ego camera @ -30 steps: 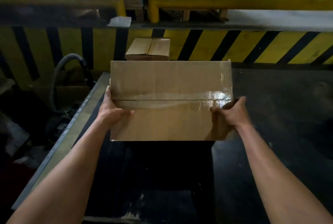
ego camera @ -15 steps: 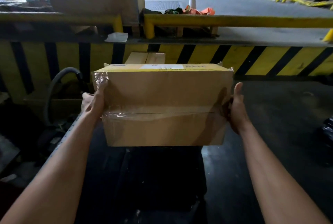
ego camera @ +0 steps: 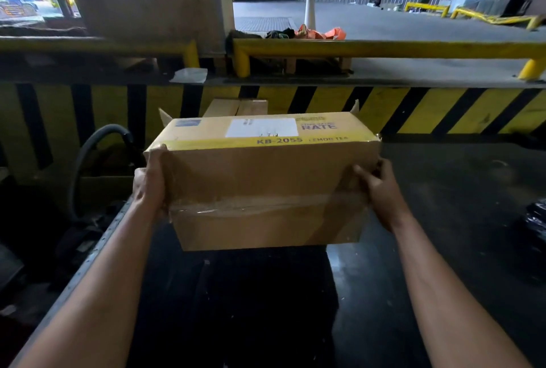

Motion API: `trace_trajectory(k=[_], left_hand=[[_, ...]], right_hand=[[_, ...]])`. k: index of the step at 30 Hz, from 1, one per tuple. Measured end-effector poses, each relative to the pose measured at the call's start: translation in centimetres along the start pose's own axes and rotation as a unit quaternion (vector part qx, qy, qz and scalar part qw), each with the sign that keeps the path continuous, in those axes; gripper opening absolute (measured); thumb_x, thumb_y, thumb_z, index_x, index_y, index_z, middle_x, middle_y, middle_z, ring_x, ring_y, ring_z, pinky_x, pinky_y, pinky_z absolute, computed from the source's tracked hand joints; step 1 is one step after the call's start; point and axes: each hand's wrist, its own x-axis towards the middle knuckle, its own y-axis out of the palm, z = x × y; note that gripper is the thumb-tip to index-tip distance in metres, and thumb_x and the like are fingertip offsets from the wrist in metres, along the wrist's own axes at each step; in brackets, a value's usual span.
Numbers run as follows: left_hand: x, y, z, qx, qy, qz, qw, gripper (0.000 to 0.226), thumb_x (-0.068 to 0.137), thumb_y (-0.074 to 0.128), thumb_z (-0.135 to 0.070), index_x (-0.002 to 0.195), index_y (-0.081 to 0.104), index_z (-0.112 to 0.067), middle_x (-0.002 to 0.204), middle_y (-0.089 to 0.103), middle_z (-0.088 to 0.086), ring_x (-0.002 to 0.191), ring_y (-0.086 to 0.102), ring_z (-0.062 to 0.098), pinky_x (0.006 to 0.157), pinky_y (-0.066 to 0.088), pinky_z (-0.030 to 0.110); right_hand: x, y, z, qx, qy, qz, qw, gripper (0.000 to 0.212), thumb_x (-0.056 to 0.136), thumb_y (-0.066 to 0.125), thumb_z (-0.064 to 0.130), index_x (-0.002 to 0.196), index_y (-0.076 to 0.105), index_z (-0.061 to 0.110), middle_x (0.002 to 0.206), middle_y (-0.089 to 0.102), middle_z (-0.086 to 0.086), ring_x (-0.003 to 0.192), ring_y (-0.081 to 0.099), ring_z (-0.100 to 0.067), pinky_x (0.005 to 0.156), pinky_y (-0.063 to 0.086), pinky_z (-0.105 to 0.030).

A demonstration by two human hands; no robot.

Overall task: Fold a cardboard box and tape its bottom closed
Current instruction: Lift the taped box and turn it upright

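Above the dark work surface (ego camera: 236,308), a brown cardboard box (ego camera: 266,178) with a yellow printed band is held in mid-air, its closed bottom facing the camera and a strip of clear tape (ego camera: 260,205) along the seam. The left hand (ego camera: 149,184) presses flat on the left end, fingers straight. The right hand (ego camera: 381,190) grips the right end, thumb on the taped face. Behind, partly hidden by it, a second plain cardboard box (ego camera: 236,107) sits against the yellow-and-black striped wall (ego camera: 443,110). A grey hose (ego camera: 97,143) loops at left.
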Motion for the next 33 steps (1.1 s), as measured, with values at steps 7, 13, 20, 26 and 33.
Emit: trace_trajectory(k=[7, 13, 20, 26, 33], left_hand=[[0.4, -1.0, 1.6, -0.043, 0.004, 0.058, 0.997, 0.01, 0.089, 0.052, -0.034, 0.094, 0.061, -0.031, 0.086, 0.058, -0.001, 0.072, 0.054, 0.016, 0.05, 0.048, 0.022], [-0.3, -2.2, 1.6, 0.058, 0.028, 0.132, 0.989, 0.009, 0.095, 0.061, -0.008, 0.1, 0.062, -0.016, 0.084, 0.072, 0.002, 0.068, 0.062, 0.018, 0.056, 0.051, 0.025], [-0.1, -2.0, 5.1, 0.121, 0.061, 0.127, 0.983, 0.076, 0.07, 0.085, 0.012, 0.134, 0.048, -0.009, 0.112, 0.07, 0.001, 0.106, 0.063, 0.025, 0.074, 0.053, 0.028], [1.8, -2.8, 11.3, 0.173, 0.019, 0.111, 0.979, 0.095, 0.048, 0.1, -0.008, 0.118, 0.049, -0.049, 0.122, 0.066, 0.0, 0.119, 0.063, 0.029, 0.101, 0.051, 0.059], [-0.4, 0.2, 12.8, 0.268, 0.085, 0.088, 0.955, 0.104, 0.078, 0.086, -0.021, 0.152, 0.017, -0.044, 0.128, 0.055, -0.007, 0.115, 0.051, 0.021, 0.097, 0.044, 0.044]], right_hand=[[1.1, -0.7, -0.4, 0.02, 0.103, 0.003, 0.995, 0.074, 0.081, 0.07, 0.06, 0.131, 0.046, 0.011, 0.122, 0.064, -0.015, 0.1, 0.07, -0.029, 0.079, 0.06, -0.048], [1.1, -2.2, -2.4, -0.011, 0.068, 0.096, 0.993, 0.075, 0.084, 0.069, 0.004, 0.148, 0.038, 0.028, 0.129, 0.062, -0.008, 0.112, 0.064, -0.031, 0.082, 0.058, -0.05], [0.3, -1.0, -4.8, -0.084, 0.093, 0.029, 0.992, 0.063, 0.08, 0.081, 0.009, 0.126, 0.038, 0.004, 0.121, 0.06, -0.014, 0.102, 0.064, -0.02, 0.063, 0.057, -0.024], [-1.5, -0.8, -8.2, -0.141, 0.077, 0.052, 0.986, 0.102, 0.074, 0.087, 0.021, 0.152, 0.022, 0.029, 0.133, 0.053, 0.003, 0.121, 0.054, -0.017, 0.086, 0.056, -0.036], [-2.3, -0.1, -10.9, -0.163, 0.083, 0.018, 0.983, 0.075, 0.084, 0.077, 0.005, 0.143, 0.036, 0.025, 0.126, 0.054, 0.006, 0.122, 0.051, -0.015, 0.093, 0.047, -0.034]])
